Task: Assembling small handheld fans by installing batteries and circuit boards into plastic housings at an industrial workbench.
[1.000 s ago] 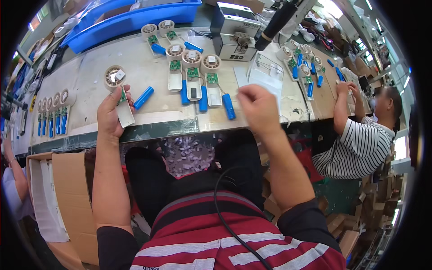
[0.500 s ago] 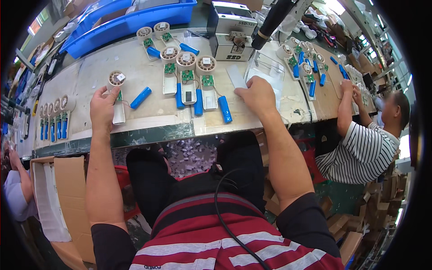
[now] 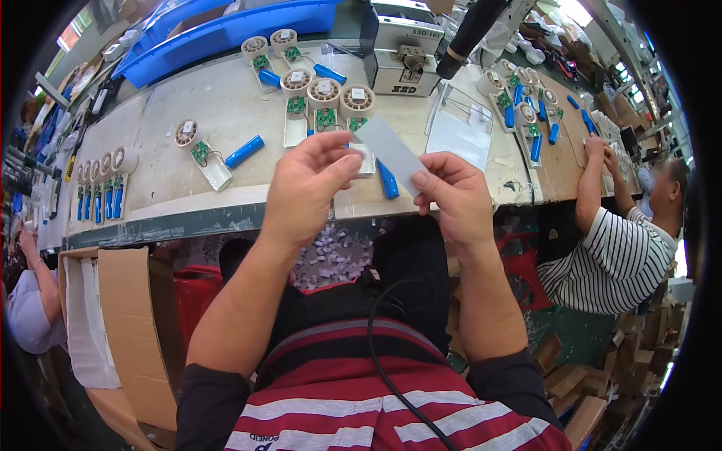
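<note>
A thin, translucent pale strip point(image 3: 389, 152) is pinched at its lower right end by my right hand point(image 3: 457, 197), above the table's front edge. My left hand point(image 3: 307, 184) is at the strip's upper left corner, with thumb and fingers curled but apart; whether it touches the strip I cannot tell. Behind my hands stand several white handheld fan bodies with round heads point(image 3: 324, 92), green circuit boards point(image 3: 326, 118) and wired blue cylindrical batteries point(image 3: 388, 180), partly hidden. To the left lies a single opened fan body point(image 3: 214, 174) with its battery point(image 3: 244, 151) beside it.
A row of fan units point(image 3: 101, 188) stands at far left. Behind are a blue bin point(image 3: 226, 37) and a grey-white machine point(image 3: 404, 71). Right of my hands lies a clear tray with sheets point(image 3: 460, 139). A co-worker in a striped shirt point(image 3: 613, 263) sits at right; an open carton point(image 3: 135, 323) is at lower left.
My left hand has let go of the single fan body and moved right to the strip. My right hand has lifted the strip off the table toward me. The view has shifted slightly.
</note>
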A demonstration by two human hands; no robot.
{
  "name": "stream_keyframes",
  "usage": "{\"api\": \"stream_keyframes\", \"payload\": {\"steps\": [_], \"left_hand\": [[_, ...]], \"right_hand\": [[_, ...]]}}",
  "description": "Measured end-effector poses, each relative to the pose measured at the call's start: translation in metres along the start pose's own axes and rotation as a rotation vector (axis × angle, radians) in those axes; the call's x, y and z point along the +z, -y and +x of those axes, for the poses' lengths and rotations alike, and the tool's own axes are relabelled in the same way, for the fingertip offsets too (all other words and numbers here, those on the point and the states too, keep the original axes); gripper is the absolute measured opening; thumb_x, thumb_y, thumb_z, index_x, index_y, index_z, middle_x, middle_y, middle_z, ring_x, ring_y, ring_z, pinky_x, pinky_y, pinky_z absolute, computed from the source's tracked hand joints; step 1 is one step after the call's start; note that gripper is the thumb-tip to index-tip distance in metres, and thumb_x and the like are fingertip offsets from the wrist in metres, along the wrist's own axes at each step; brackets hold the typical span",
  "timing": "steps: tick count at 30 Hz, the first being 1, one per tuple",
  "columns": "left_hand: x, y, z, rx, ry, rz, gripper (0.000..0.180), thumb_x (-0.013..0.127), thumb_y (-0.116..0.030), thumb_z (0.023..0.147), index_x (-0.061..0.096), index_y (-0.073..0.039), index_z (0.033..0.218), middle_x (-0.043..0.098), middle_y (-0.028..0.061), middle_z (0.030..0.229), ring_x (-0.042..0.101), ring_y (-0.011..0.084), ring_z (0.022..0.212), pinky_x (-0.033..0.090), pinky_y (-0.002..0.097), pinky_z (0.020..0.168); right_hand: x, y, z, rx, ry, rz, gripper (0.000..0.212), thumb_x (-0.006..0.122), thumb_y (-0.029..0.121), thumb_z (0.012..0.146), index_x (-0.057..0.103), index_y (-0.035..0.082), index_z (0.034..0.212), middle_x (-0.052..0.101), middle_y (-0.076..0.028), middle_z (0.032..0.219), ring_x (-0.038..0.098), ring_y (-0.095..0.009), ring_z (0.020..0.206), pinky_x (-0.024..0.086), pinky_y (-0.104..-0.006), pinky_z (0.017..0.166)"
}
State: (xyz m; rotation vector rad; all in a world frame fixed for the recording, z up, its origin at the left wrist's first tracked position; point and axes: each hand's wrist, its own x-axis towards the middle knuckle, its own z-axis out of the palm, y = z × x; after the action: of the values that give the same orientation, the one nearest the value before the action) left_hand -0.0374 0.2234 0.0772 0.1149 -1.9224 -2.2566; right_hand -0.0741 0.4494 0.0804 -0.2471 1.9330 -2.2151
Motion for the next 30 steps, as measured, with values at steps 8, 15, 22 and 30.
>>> {"api": "stream_keyframes", "payload": {"steps": [8,15,22,30], "left_hand": [[0.018,0.018,-0.007,0.075,0.201,-0.07,0.022,0.071,-0.001,0.096,0.066,0.002,0.117,0.071,0.0137,0.117,0.072,0.0192,0.1,0.057,0.0295,0.088],[0.0,0.007,-0.021,-0.3,0.498,-0.524,0.063,0.069,-0.002,0.092,0.045,0.003,0.15,0.069,0.0158,0.125,0.071,0.0234,0.107,0.056,0.0319,0.094],[0.003,0.008,-0.018,-0.336,0.432,-0.25,0.03,0.074,-0.011,0.098,0.069,0.004,0.122,0.075,0.0083,0.109,0.071,0.0137,0.094,0.056,0.0273,0.084],[-0.001,0.01,-0.02,-0.245,0.356,-0.139,0.019,0.075,-0.007,0.097,0.073,0.002,0.113,0.075,0.0051,0.1,0.069,0.0095,0.087,0.056,0.0238,0.078]], "right_hand": [[0.004,-0.022,-0.019,-0.374,-0.169,-0.35,0.011,0.075,-0.003,0.092,0.074,-0.001,0.103,0.071,-0.007,0.093,0.066,-0.012,0.078,0.052,-0.0261,0.068],[0.004,-0.023,-0.02,-0.914,-0.173,-0.57,0.026,0.076,-0.013,0.083,0.075,-0.001,0.105,0.069,-0.015,0.108,0.071,-0.025,0.09,0.058,-0.0332,0.077],[0.006,-0.026,-0.018,-0.913,-0.01,-0.559,0.028,0.074,-0.012,0.079,0.072,0.0,0.104,0.069,-0.017,0.113,0.072,-0.029,0.094,0.058,-0.0344,0.079],[0.01,-0.02,-0.022,-0.679,0.12,-0.562,0.024,0.071,-0.008,0.083,0.073,-0.001,0.106,0.07,-0.015,0.11,0.071,-0.027,0.096,0.057,-0.0326,0.08]]}}
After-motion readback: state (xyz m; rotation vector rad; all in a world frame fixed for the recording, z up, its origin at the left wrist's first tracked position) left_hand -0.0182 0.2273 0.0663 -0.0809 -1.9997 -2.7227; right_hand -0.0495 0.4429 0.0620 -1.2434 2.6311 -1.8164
